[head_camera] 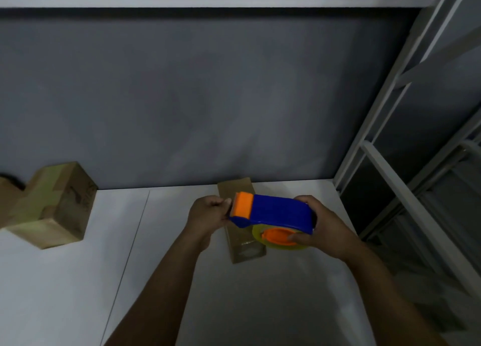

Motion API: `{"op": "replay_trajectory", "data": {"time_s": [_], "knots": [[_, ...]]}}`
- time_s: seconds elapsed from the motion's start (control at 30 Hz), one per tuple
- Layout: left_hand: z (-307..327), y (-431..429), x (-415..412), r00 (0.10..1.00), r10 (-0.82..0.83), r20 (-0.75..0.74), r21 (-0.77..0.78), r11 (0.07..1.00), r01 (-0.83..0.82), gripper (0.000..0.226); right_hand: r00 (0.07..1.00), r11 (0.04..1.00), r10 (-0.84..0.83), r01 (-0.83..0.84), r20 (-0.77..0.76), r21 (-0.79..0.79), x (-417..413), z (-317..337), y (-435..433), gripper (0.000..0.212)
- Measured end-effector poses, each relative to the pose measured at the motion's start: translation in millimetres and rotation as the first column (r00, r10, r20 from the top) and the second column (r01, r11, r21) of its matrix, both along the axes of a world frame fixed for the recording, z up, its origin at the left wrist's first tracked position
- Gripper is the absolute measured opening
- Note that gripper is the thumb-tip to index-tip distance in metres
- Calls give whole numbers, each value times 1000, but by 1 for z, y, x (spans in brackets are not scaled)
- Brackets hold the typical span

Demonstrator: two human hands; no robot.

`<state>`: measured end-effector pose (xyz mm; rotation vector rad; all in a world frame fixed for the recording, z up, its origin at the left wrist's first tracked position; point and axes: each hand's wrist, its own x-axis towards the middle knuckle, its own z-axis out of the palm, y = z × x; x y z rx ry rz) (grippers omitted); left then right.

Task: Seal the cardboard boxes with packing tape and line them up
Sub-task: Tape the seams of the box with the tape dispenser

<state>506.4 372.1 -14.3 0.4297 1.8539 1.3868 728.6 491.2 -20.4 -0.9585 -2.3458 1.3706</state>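
Right hand (325, 228) grips tape dispenser (281, 213) above cardboard box (246, 252); left hand (208, 214) pinches its front end; draw tape out straight, centred.

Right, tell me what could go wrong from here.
1. The left hand has its grip at the front end of the blue and orange plastic tape dispenser, where a blade may sit: fingers could be nicked.
2. The narrow brown cardboard box lies unheld on the white table; it may slide once tape is pressed on.
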Motion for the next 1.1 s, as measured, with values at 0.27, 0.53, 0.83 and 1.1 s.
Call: {"op": "replay_trajectory", "data": {"time_s": [0.27, 0.53, 0.83, 1.1], "knots": [[-18, 0, 4, 995, 55, -80, -108, 992, -64, 21, 999, 1000, -2, 1, 42, 31, 2, 1, 2, 66], [-35, -12, -9, 959, 25, -281, -161, 984, -73, 24, 992, 995, -81, 74, 101, 70, 23, 1, 15, 62], [-69, -33, 18, 988, 123, -92, -155, 978, -137, 8, 984, 987, -16, -14, 180, 163, 21, 0, 29, 56], [-84, -27, 16, 967, 159, -197, -221, 954, -202, 22, 978, 963, -4, -52, 207, 264, 5, -21, 35, 56]]}}
